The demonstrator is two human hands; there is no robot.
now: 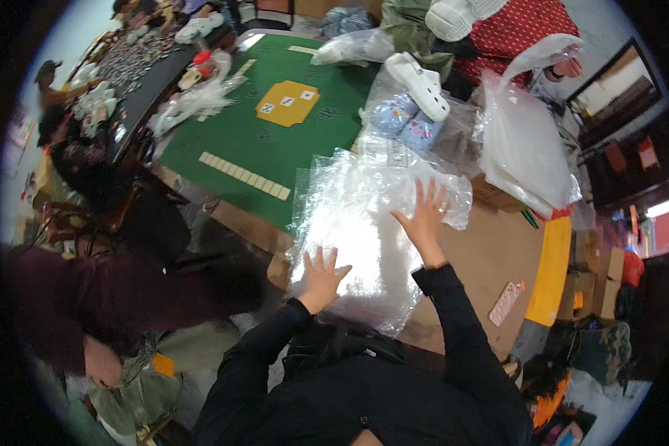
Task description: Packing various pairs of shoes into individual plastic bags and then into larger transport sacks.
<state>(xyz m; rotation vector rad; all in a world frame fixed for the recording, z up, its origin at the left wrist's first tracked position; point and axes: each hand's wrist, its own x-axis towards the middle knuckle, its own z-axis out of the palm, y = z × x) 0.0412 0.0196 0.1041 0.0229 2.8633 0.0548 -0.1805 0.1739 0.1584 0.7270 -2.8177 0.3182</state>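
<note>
clear film: a sheet of clear film [342, 223] is laid flat on the near part of the bench [476, 256], partly over the green mat [275, 160]; both hands are placed over it.
long axis: it is run away from the body, with the near end brought to the bench edge.
left hand: the left hand [322, 281] is set over the near left part; most of the film is left ahead and to its right.
right hand: the right hand [427, 221] is reached farther out, over crumpled plastic [453, 199] at the film's right; whether the two are joined cannot be told.
nearer hand: the pale blue clogs [409, 123], beyond the far end, are approached more closely by the right hand.
grip: both are released, fingers spread; nothing is seen to be clenched.
printed panel: a small panel [385, 154] is seen just on the near side of the clogs; its lettering cannot be made out.
green mat markings: dark characters are borne around the yellow panel [288, 103]; a row of pale rectangles [245, 176] is printed nearer the film.
brands: none can be made out.
</note>
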